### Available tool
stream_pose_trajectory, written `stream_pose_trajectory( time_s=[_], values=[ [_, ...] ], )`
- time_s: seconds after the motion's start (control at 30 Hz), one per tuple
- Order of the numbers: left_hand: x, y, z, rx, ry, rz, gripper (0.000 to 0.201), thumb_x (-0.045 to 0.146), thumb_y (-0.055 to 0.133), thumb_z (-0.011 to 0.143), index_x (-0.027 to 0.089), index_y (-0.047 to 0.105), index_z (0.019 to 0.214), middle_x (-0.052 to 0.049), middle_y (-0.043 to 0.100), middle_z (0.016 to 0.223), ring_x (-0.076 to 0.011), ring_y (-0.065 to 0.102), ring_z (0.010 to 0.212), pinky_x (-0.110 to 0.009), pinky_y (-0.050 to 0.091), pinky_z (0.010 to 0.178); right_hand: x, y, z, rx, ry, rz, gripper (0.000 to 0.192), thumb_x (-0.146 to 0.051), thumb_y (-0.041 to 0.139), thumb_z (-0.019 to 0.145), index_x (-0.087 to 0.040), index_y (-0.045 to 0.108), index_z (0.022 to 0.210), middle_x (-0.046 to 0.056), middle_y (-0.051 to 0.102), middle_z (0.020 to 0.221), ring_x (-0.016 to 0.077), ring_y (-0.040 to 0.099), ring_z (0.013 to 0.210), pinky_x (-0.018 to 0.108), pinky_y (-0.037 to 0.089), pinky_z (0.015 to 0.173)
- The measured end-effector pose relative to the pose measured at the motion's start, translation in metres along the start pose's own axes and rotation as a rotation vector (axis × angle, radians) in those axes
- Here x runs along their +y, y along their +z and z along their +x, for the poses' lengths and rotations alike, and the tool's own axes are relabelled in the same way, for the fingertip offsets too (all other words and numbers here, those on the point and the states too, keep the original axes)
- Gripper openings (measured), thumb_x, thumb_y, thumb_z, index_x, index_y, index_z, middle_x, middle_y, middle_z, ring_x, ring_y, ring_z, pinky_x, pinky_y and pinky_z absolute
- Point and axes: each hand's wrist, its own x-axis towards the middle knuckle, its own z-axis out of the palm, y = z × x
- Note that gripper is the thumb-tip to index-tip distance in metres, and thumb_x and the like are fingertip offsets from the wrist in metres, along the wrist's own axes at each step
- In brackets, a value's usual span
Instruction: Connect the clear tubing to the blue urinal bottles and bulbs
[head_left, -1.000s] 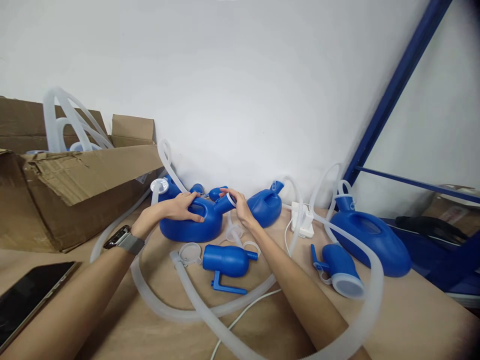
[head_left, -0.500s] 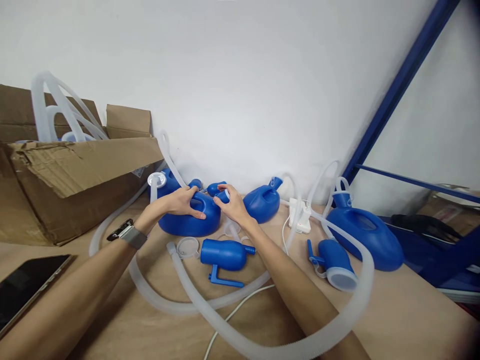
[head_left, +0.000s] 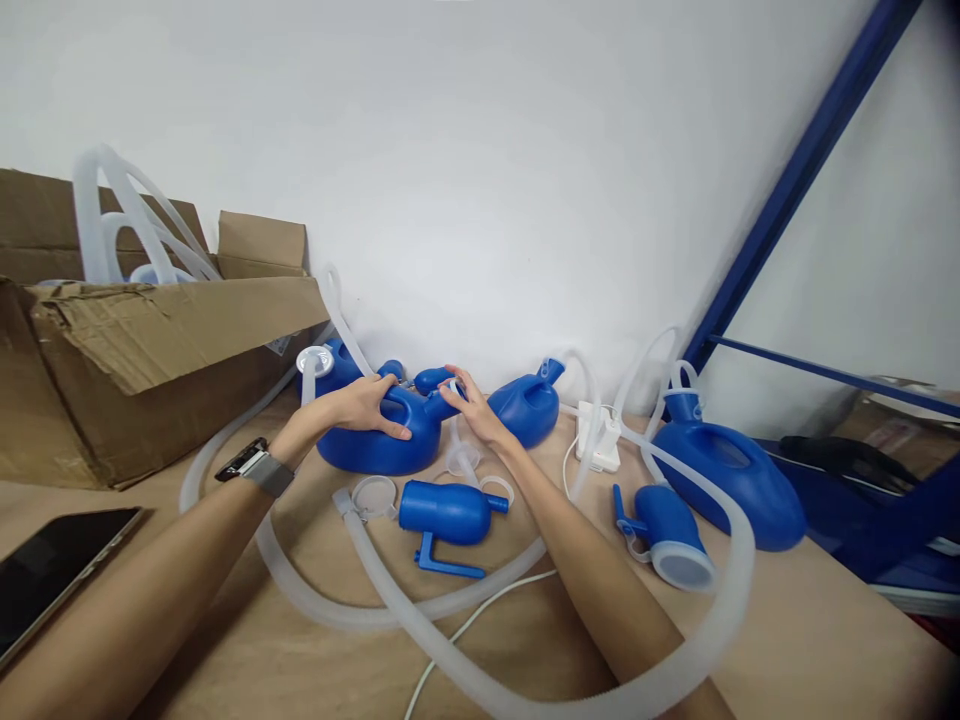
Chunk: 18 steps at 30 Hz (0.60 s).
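Observation:
My left hand (head_left: 369, 405) grips the handle of a blue plastic urinal bottle (head_left: 375, 450), which lies on its side on the table with its neck angled up to the right. At its mouth is my right hand (head_left: 480, 412), thumb and fingers straightened around the rim, where a pale ring shows. In front lies a smaller blue urinal piece (head_left: 444, 512) with a handle and a spout. Close to it are a clear round lid (head_left: 374, 495) and a long translucent hose (head_left: 409, 610) curving across the table.
A cardboard box (head_left: 180, 330) holding hoses stands at left, near a phone (head_left: 60, 560). Other blue bottles (head_left: 525, 410) line the wall. A white power strip (head_left: 598, 437), another large bottle (head_left: 731, 480) and a small urinal piece (head_left: 671, 535) sit right, beside a blue metal frame (head_left: 795, 170).
My right hand's fingers have straightened and shifted slightly from the bottle's neck to its mouth, exposing more of the neck. My left hand keeps its hold on the handle.

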Motion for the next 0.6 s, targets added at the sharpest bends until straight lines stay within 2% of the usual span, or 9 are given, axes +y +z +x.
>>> stream_pose_trajectory(
  time_s=[0.07,0.1,0.2,0.23,0.3,0.37,0.43,0.53,0.6],
  values=[
    [0.0,0.0,0.0,0.005,0.014,-0.003,0.138,0.098,0.053,0.033,0.026,0.033,0.148,-0.007,0.047,0.146,-0.0151,0.053,0.132,-0.021,0.048,0.122,-0.001,-0.007,0.0,-0.031,0.045,0.046,0.081,-0.069,0.037,0.095,-0.021,0.018,0.158,0.014,0.048,0.144,0.0224,0.053,0.131,0.039,0.042,0.111],
    [0.0,0.001,0.0,0.012,0.017,-0.002,0.138,0.098,0.053,0.033,0.025,0.032,0.149,-0.007,0.046,0.148,-0.0157,0.051,0.135,-0.022,0.047,0.124,-0.003,-0.012,-0.001,-0.049,0.07,0.047,0.087,-0.072,0.036,0.095,-0.022,0.009,0.161,0.015,0.044,0.149,0.0229,0.051,0.133,0.04,0.041,0.112],
    [0.001,0.002,0.0,0.036,0.009,0.007,0.14,0.098,0.052,0.035,0.025,0.027,0.152,-0.008,0.038,0.153,-0.0199,0.043,0.145,-0.027,0.044,0.131,-0.012,-0.033,-0.006,-0.184,0.177,-0.114,0.119,-0.075,0.06,0.084,-0.022,-0.011,0.163,0.019,0.031,0.159,0.027,0.044,0.141,0.043,0.034,0.117],
    [0.002,0.002,0.0,0.04,0.005,0.01,0.139,0.098,0.051,0.036,0.025,0.026,0.152,-0.008,0.037,0.154,-0.0211,0.041,0.147,-0.029,0.044,0.132,-0.016,-0.041,-0.008,-0.271,0.235,-0.206,0.129,-0.073,0.068,0.079,-0.02,-0.017,0.162,0.021,0.033,0.157,0.0284,0.045,0.14,0.044,0.034,0.117],
    [0.004,0.002,0.0,0.041,-0.004,0.02,0.136,0.098,0.05,0.039,0.025,0.027,0.152,-0.009,0.036,0.153,-0.0218,0.04,0.147,-0.031,0.043,0.133,-0.025,-0.056,-0.012,-0.472,0.356,-0.386,0.14,-0.069,0.075,0.075,-0.015,-0.023,0.16,0.022,0.047,0.147,0.0295,0.053,0.131,0.044,0.038,0.113],
    [0.006,0.0,-0.002,0.038,-0.017,0.035,0.129,0.095,0.05,0.044,0.028,0.027,0.152,-0.009,0.035,0.153,-0.0222,0.041,0.146,-0.034,0.043,0.134,-0.031,-0.067,-0.016,-0.648,0.443,-0.49,0.139,-0.067,0.076,0.075,-0.011,-0.017,0.162,0.018,0.06,0.13,0.0284,0.06,0.118,0.041,0.043,0.107],
    [0.01,-0.003,-0.007,0.047,-0.041,0.064,0.117,0.089,0.052,0.051,0.035,0.025,0.151,-0.006,0.03,0.157,-0.025,0.039,0.148,-0.042,0.043,0.133,-0.034,-0.071,-0.017,-0.756,0.49,-0.534,0.13,-0.065,0.078,0.073,-0.009,0.004,0.164,0.015,0.065,0.119,0.0266,0.063,0.108,0.037,0.047,0.099],
    [0.022,-0.009,-0.022,0.094,-0.089,0.129,0.093,0.072,0.052,0.066,0.039,0.027,0.149,-0.006,0.021,0.161,-0.0299,0.033,0.152,-0.053,0.043,0.128,-0.033,-0.066,-0.019,-0.827,0.555,-0.517,0.108,-0.054,0.081,0.075,-0.009,0.03,0.158,0.012,0.067,0.109,0.0226,0.066,0.095,0.031,0.051,0.088],
    [0.033,-0.014,-0.036,0.127,-0.109,0.174,0.08,0.059,0.046,0.074,0.032,0.03,0.148,-0.011,0.023,0.16,-0.0298,0.03,0.153,-0.055,0.043,0.126,-0.032,-0.06,-0.02,-0.844,0.587,-0.507,0.097,-0.045,0.08,0.078,-0.01,0.034,0.156,0.01,0.068,0.105,0.0204,0.067,0.09,0.029,0.052,0.083]
  ],
)
